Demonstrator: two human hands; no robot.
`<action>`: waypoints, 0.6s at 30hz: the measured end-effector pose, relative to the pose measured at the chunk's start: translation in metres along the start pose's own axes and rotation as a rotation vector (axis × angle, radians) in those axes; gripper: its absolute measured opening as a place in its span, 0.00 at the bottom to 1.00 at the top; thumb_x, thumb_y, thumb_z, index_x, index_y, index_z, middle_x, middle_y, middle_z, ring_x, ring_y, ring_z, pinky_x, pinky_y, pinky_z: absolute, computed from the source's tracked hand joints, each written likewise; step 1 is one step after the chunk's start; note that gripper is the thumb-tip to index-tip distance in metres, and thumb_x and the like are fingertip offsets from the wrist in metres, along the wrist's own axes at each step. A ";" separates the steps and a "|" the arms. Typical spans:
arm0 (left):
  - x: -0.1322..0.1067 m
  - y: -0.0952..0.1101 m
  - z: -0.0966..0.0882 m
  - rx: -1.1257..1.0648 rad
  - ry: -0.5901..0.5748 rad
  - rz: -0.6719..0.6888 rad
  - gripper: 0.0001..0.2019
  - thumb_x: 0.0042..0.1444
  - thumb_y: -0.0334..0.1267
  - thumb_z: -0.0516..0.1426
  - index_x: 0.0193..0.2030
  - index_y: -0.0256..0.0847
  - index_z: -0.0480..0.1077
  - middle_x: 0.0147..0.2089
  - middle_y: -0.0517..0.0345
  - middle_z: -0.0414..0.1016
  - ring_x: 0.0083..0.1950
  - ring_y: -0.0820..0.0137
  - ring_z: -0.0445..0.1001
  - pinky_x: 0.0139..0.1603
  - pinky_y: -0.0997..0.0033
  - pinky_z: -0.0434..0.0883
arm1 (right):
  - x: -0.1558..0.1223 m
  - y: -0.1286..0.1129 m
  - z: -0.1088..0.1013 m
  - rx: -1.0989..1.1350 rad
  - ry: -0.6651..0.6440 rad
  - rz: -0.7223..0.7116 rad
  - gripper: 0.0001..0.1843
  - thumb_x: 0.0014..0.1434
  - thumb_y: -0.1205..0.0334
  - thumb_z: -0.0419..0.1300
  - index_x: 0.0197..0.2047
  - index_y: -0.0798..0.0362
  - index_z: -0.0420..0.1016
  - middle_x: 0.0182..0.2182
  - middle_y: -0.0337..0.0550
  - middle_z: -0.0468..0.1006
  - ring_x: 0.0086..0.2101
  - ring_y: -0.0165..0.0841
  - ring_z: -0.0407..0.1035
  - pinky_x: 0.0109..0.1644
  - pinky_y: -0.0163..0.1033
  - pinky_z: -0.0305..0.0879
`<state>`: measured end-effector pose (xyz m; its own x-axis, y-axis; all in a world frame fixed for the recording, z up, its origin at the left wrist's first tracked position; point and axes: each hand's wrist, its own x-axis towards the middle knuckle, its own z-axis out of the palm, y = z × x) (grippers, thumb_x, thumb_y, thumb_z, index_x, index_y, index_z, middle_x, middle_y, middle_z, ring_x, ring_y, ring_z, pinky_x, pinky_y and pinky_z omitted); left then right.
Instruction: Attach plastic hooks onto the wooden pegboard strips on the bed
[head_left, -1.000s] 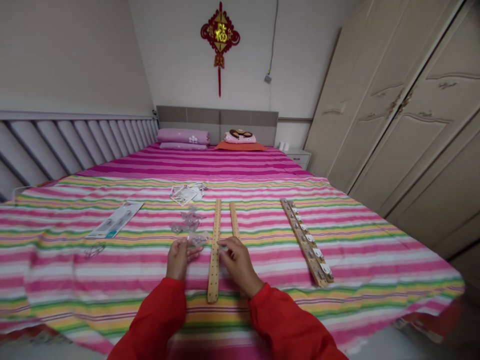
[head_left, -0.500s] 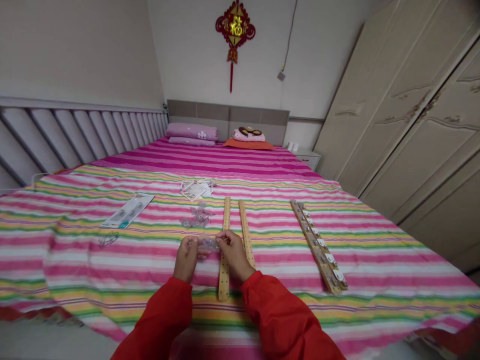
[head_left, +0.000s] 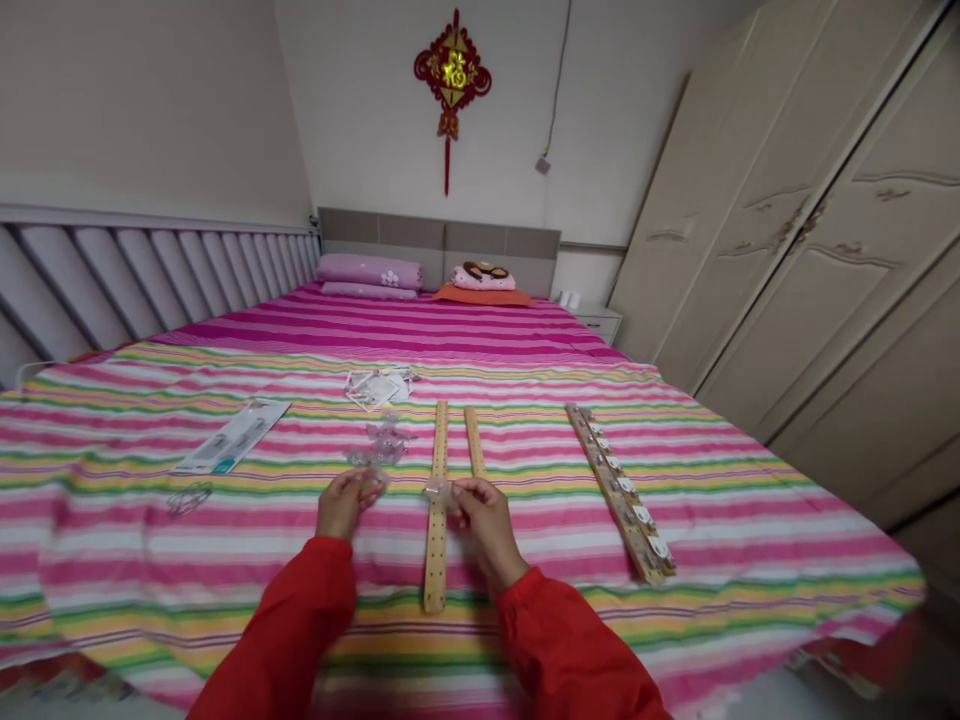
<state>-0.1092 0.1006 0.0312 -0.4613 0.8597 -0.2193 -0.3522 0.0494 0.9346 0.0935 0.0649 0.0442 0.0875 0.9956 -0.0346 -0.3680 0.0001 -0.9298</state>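
My right hand [head_left: 484, 522] pinches a small clear plastic hook [head_left: 437, 490] just above a long perforated wooden strip [head_left: 435, 540] lying on the striped bedsheet [head_left: 525, 470]. A second, shorter wooden strip [head_left: 473, 442] lies right beside it. My left hand [head_left: 343, 502] is curled near a heap of clear plastic hooks [head_left: 379, 445], its fingers closed on something small that I cannot make out. Both arms wear red sleeves.
A third wooden strip [head_left: 619, 490] fitted with several white hooks lies to the right. A flat blister pack [head_left: 232, 436] and loose paper cards [head_left: 373, 387] lie on the left and middle. Pillows [head_left: 367, 272] sit at the headboard; a wardrobe [head_left: 810, 230] stands to the right.
My hands, which were together over the clear piece, have moved apart: the right hand carries the hook over the long strip, and the left hand has drawn back to the left.
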 end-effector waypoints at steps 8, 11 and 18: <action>0.007 0.009 0.001 0.322 0.087 0.200 0.18 0.52 0.36 0.56 0.51 0.36 0.70 0.20 0.62 0.72 0.21 0.72 0.73 0.24 0.74 0.71 | -0.018 -0.017 -0.038 0.111 0.080 0.013 0.11 0.40 0.59 0.68 0.27 0.54 0.73 0.16 0.32 0.68 0.17 0.25 0.59 0.21 0.32 0.55; -0.010 0.011 0.011 0.340 0.119 0.325 0.18 0.49 0.36 0.58 0.49 0.38 0.72 0.25 0.61 0.74 0.25 0.72 0.74 0.30 0.71 0.72 | -0.024 -0.019 -0.048 0.179 0.090 0.046 0.10 0.40 0.60 0.68 0.26 0.54 0.73 0.16 0.34 0.70 0.18 0.25 0.60 0.22 0.32 0.56; -0.090 -0.015 0.056 0.217 -0.433 0.042 0.24 0.38 0.51 0.66 0.40 0.37 0.76 0.40 0.48 0.79 0.34 0.68 0.76 0.31 0.73 0.71 | -0.037 -0.022 -0.067 0.168 0.060 0.071 0.12 0.40 0.59 0.68 0.30 0.54 0.75 0.16 0.34 0.70 0.19 0.26 0.61 0.22 0.31 0.56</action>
<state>-0.0166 0.0508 0.0526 -0.0743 0.9935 -0.0868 -0.1419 0.0756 0.9870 0.1608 0.0214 0.0416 0.1085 0.9863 -0.1246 -0.5242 -0.0497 -0.8502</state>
